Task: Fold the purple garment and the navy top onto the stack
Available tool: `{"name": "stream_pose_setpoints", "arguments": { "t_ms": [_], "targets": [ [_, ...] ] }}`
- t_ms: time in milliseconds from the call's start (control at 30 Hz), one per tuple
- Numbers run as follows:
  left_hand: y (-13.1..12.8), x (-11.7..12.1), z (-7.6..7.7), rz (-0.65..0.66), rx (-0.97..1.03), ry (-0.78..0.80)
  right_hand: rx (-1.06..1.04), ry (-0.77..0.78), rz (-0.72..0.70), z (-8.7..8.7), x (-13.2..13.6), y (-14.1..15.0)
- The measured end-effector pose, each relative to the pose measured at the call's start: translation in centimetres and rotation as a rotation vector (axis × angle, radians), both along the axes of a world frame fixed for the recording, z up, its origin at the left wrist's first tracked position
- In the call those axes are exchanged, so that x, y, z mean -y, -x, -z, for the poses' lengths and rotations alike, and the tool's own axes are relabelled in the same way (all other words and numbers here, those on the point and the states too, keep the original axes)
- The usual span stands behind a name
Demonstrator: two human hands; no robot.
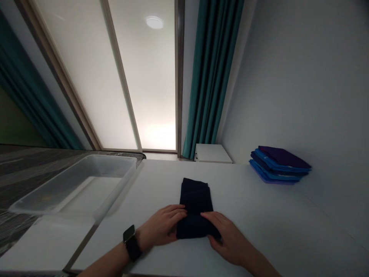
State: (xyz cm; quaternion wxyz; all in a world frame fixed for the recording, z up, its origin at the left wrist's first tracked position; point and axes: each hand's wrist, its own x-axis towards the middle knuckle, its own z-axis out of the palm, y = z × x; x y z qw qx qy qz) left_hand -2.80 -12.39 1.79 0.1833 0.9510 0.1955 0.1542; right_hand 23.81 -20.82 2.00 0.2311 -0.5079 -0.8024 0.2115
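A dark navy folded cloth (196, 196) lies lengthwise on the white table, its near part folded into a thicker layer. At its left edge is my left hand (164, 225), fingertips over the cloth and thumb at the near corner. My right hand (226, 238) grips the near right corner, fingers on top and thumb at the front edge. Both hands are closed on the fabric. What kind of garment it is cannot be made out.
A clear plastic bin (115, 192) stands at the left of the white table (138, 246). A stack of folded blue and purple cloths (276, 165) sits at the back right by the wall. Behind are a small white cabinet (213, 153) and a green curtain (216, 77).
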Motion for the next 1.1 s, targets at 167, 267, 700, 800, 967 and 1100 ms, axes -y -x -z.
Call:
{"name": "stream_pose_setpoints", "arguments": {
  "t_ms": [167,267,700,800,967,1100],
  "targets": [
    [0.0,1.3,0.1,-0.19,0.141,0.206,-0.114,0.149,0.052,0.7,0.7,-0.2],
    [-0.3,2.1,0.3,-0.297,0.195,0.291,-0.181,0.146,0.088,2.1,0.9,-0.2],
    [-0.9,1.7,1.3,-0.497,0.356,0.579,-0.689,0.179,0.407,3.9,-1.8,1.9],
    [-2.1,0.9,1.5,-0.542,0.419,0.734,-0.721,0.203,0.465,3.5,-3.1,2.5],
    [-3.1,0.3,1.5,-0.549,0.442,0.73,-0.369,0.141,0.624,2.1,-4.9,3.2],
    [-3.2,-0.4,1.6,-0.679,0.265,0.471,0.008,0.246,0.686,1.2,-5.8,3.4]
  ]
}}
